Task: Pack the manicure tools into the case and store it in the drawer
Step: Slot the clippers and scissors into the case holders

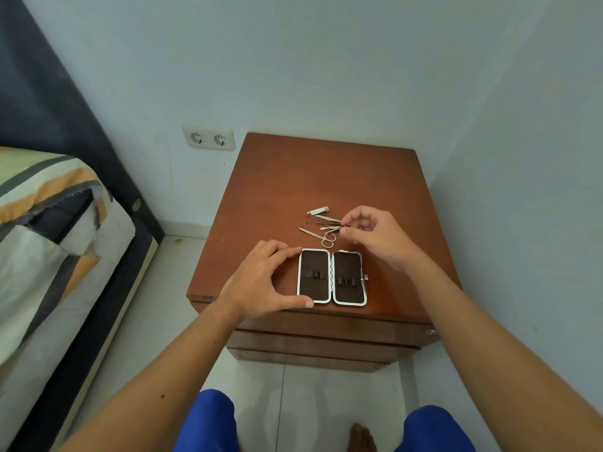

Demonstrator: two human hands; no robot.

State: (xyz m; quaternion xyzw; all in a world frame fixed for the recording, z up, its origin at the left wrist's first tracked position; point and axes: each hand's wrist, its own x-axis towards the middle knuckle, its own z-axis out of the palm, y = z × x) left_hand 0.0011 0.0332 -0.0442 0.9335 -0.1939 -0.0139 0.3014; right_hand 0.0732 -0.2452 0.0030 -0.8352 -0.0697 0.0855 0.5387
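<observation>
While the left hand (261, 282) braces the open case (332, 277) with spread fingers against its left edge, the right hand (375, 234) pinches a thin tool (339, 228) from the pile of manicure tools (321, 225) just beyond the case on the desk (326, 177). Packing looks barely begun: both halves seem empty, so next that tool needs threading under an elastic loop, and the drawer (326, 342) below stays for last.

Shiny metal tools (321, 225), metal-rimmed case (332, 277), matt wooden nightstand (326, 177)
</observation>
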